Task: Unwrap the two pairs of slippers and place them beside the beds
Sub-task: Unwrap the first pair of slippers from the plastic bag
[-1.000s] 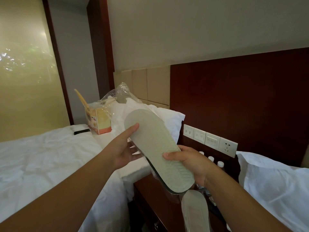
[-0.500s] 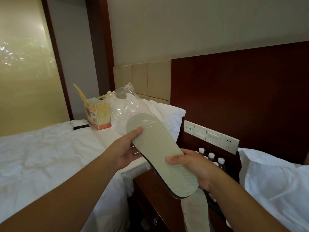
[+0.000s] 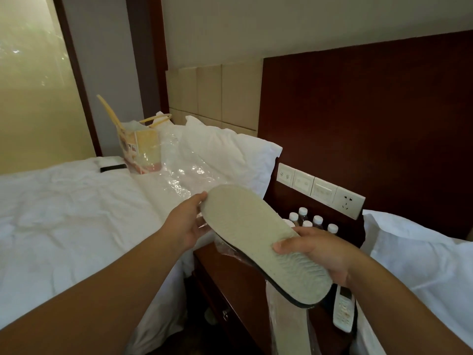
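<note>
A hotel room: left bed [image 3: 64, 213] and right bed [image 3: 422, 267] are flanking a nightstand [image 3: 240, 285] carrying water bottles [image 3: 317, 221], switch panel [image 3: 320, 188] above

Pulled the slipper [image 3: 263, 239] back and to the right, away from the pillow [image 3: 230, 149], and tipped it flatter; now holds it sole up, lower, over the nightstand [image 3: 230, 283]. Left the clear wrapper [image 3: 184, 172] behind: no longer bunched upright at the toe, but slumped and spread on the bed [image 3: 64, 213] against the pillow. Shifted the left hand [image 3: 184, 224] so that only the thumb tip meets the toe rim. Brought more of the water bottles [image 3: 305, 220] into sight.
</note>
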Demonstrator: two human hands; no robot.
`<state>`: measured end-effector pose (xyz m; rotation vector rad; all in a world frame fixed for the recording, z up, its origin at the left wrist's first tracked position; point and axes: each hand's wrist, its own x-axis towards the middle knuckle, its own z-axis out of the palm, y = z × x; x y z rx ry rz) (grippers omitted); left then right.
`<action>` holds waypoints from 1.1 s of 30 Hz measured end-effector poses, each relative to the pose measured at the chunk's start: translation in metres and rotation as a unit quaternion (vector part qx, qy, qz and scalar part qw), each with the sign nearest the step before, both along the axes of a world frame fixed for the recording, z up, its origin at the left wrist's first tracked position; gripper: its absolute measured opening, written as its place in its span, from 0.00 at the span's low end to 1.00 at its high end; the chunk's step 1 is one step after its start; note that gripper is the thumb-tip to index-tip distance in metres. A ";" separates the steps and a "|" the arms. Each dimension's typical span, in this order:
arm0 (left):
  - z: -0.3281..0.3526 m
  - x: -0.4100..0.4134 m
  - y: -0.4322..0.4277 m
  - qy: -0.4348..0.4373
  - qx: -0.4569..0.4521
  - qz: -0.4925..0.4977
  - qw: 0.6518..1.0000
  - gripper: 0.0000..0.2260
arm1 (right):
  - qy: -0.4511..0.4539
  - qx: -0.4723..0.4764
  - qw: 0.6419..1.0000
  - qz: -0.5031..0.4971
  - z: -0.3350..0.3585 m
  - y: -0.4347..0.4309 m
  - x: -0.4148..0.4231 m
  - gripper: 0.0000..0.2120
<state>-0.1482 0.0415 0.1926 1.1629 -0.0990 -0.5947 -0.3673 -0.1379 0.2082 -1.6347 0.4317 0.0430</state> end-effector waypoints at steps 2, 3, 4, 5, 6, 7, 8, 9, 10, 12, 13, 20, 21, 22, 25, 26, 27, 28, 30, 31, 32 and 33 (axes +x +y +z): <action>-0.016 0.003 -0.007 0.015 0.007 0.005 1.000 0.06 | 0.016 -0.005 1.000 0.002 -0.007 -0.009 -0.004 0.27; -0.024 0.004 -0.011 0.018 0.013 0.010 1.000 0.06 | 0.024 -0.010 1.000 0.005 -0.010 -0.015 -0.006 0.27; -0.032 0.006 -0.015 0.020 0.021 0.014 0.999 0.08 | 0.029 -0.014 0.999 0.008 -0.013 -0.020 -0.007 0.27; -0.041 0.009 -0.019 0.022 0.026 0.017 0.999 0.09 | 0.032 -0.015 0.999 0.009 -0.016 -0.026 -0.007 0.27; -0.050 0.011 -0.024 0.028 0.029 0.020 0.999 0.10 | 0.032 -0.013 0.999 0.008 -0.019 -0.032 -0.007 0.26; -0.058 0.013 -0.028 0.037 0.031 0.024 0.999 0.09 | 0.031 -0.011 0.999 0.006 -0.022 -0.036 -0.006 0.25; -0.066 0.016 -0.032 0.046 0.035 0.026 0.998 0.08 | 0.027 -0.009 1.000 0.002 -0.024 -0.041 -0.004 0.23; -0.075 0.019 -0.036 0.054 0.040 0.024 0.997 0.07 | 0.022 -0.006 1.000 -0.004 -0.026 -0.044 -0.001 0.22; -0.084 0.022 -0.040 0.063 0.046 0.017 0.997 0.07 | 0.014 -0.002 1.000 -0.015 -0.028 -0.047 0.003 0.20; -0.100 0.027 -0.047 0.080 0.066 -0.004 0.995 0.08 | -0.001 0.008 0.999 -0.040 -0.032 -0.052 0.012 0.19; -0.108 0.030 -0.051 0.089 0.078 -0.014 0.993 0.08 | -0.007 0.013 0.999 -0.050 -0.035 -0.054 0.018 0.20; -0.169 0.042 -0.074 0.152 0.116 -0.020 0.981 0.11 | -0.022 0.022 0.996 -0.081 -0.060 -0.066 0.046 0.22; -0.178 0.042 -0.077 0.162 0.117 -0.022 0.980 0.11 | -0.021 0.025 0.996 -0.085 -0.065 -0.068 0.049 0.23; -0.187 0.041 -0.079 0.172 0.116 -0.025 0.978 0.12 | -0.016 0.028 0.996 -0.089 -0.070 -0.071 0.051 0.25; -0.212 0.037 -0.086 0.197 0.119 -0.055 0.972 0.14 | -0.001 0.028 0.995 -0.095 -0.084 -0.077 0.058 0.26; -0.220 0.034 -0.087 0.204 0.125 -0.063 0.969 0.13 | 0.001 0.029 0.995 -0.095 -0.089 -0.079 0.059 0.26; -0.225 0.030 -0.087 0.211 0.134 -0.068 0.966 0.13 | 0.001 0.032 0.995 -0.094 -0.091 -0.080 0.059 0.27; -0.231 0.027 -0.086 0.221 0.143 -0.072 0.962 0.13 | 0.002 0.037 0.995 -0.093 -0.095 -0.081 0.061 0.27; -0.238 0.021 -0.084 0.250 0.155 -0.086 0.952 0.14 | 0.003 0.043 0.995 -0.091 -0.101 -0.082 0.064 0.27; -0.241 0.019 -0.083 0.262 0.162 -0.095 0.947 0.16 | 0.002 0.047 0.995 -0.090 -0.104 -0.083 0.065 0.27; -0.242 0.018 -0.081 0.265 0.172 -0.104 0.943 0.19 | 0.001 0.053 0.995 -0.090 -0.107 -0.083 0.066 0.26; -0.240 0.017 -0.079 0.257 0.189 -0.114 0.941 0.24 | 0.001 0.060 0.994 -0.089 -0.109 -0.083 0.068 0.25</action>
